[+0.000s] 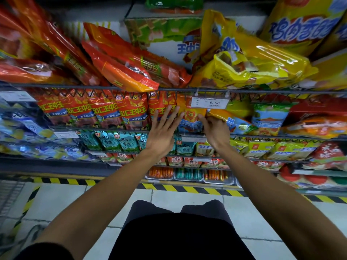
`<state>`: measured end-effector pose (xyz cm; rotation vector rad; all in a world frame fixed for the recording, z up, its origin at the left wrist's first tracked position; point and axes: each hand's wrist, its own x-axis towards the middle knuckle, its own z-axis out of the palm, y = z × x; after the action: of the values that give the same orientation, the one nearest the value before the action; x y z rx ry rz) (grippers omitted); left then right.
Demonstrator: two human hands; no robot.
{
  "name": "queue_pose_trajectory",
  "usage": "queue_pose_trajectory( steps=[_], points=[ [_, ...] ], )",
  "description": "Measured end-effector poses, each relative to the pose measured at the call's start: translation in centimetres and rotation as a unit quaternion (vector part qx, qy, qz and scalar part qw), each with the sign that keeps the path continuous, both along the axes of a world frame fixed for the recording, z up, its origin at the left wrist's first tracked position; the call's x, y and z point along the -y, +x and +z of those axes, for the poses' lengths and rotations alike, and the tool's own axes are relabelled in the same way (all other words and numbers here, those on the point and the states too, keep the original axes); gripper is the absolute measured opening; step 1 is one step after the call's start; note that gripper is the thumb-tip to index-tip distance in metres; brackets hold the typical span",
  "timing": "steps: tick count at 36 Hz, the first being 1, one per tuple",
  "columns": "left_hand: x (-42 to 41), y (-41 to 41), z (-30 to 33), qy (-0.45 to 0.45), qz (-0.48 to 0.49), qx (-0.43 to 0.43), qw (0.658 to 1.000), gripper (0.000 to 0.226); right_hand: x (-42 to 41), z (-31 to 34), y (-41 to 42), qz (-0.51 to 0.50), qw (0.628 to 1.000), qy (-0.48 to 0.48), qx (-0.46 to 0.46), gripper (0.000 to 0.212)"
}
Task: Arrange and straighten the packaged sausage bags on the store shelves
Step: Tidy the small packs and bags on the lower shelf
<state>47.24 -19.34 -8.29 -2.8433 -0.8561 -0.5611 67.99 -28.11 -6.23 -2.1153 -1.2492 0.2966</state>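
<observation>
1. The glossy orange plastic sausage bag with a lion picture and a blue band (189,117) stands upright on the second wire shelf (112,128), just under the white price tag reading 9.90 (210,103) that hangs from the rail of the top wire shelf (75,85).
2. To its left on that shelf stand five red sausage bags with yellow lettering (105,109), upright, side by side and touching in a row.
3. To its right a yellow-and-blue bag (232,122) lies tilted against it.
4. The left hand (162,132) is spread flat with straight fingers; its fingertips lie on the rightmost red bag and reach the orange bag's left edge. It grips nothing.
5. The right hand (216,128) has curled fingers that pinch the orange bag's upper right edge, beside the tilted yellow-and-blue bag.
6. On the top shelf, two long orange-red bags (120,61) lie slanted over the rail in the middle, and crumpled yellow bags (249,68) are piled to the right; their count is unclear.
7. Lower shelves hold rows of teal packets (116,141) and small red packs (191,162).
8. Below runs a yellow-and-black striped floor edge (187,189).
</observation>
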Motion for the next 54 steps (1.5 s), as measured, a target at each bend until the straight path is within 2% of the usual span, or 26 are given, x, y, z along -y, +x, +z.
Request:
queue_pose_trajectory(
  steps=[4,11,16,18,20,22,27,31,35,39,43,49,54],
  points=[
    [0.9,0.2,0.4,-0.033,-0.024,0.043,0.998,0.082,1.7,0.1,1.0,0.040,0.999,-0.027,-0.001,0.049],
    [2.7,2.4,0.4,-0.038,-0.074,0.005,0.996,0.084,5.7,0.7,3.1,-0.004,0.998,0.062,-0.020,0.027],
    [2.5,3.4,0.3,-0.041,-0.057,-0.041,0.997,0.087,5.9,1.8,4.7,0.021,0.992,0.096,0.076,0.042],
    [2.4,3.5,0.4,-0.040,-0.050,-0.052,0.997,0.091,5.6,2.1,5.2,0.042,0.993,0.054,0.100,0.050],
    [2.4,3.5,0.8,-0.045,-0.046,-0.070,0.995,0.098,5.1,2.3,5.6,0.045,0.992,-0.028,0.115,0.058],
    [2.2,3.2,1.5,-0.048,-0.041,-0.092,0.994,0.102,4.5,2.7,5.9,0.037,0.986,-0.080,0.138,0.059],
    [2.2,2.7,3.1,-0.066,-0.036,-0.153,0.985,0.102,3.7,4.2,6.4,0.023,0.977,-0.133,0.164,0.050],
    [2.3,2.7,3.6,-0.083,-0.021,-0.192,0.978,0.101,4.3,4.4,6.2,0.041,0.963,-0.179,0.197,0.051],
    [2.5,2.4,4.4,-0.110,-0.021,-0.201,0.973,0.097,6.0,4.8,6.2,0.033,0.969,-0.149,0.197,0.046],
    [2.7,2.5,5.5,-0.153,-0.019,-0.181,0.971,0.093,8.4,5.2,6.9,0.022,0.976,-0.080,0.199,0.034],
    [3.4,2.9,6.0,-0.234,-0.010,-0.163,0.958,0.087,10.8,5.4,7.5,0.017,0.977,-0.003,0.213,0.038],
    [5.7,4.4,7.2,-0.323,0.019,-0.013,0.946,0.076,13.9,5.6,8.5,0.050,0.979,0.086,0.177,0.040],
    [9.1,6.3,8.0,-0.429,0.037,0.067,0.900,0.074,15.6,5.9,8.7,0.077,0.984,0.101,0.121,0.045]
  ],
)
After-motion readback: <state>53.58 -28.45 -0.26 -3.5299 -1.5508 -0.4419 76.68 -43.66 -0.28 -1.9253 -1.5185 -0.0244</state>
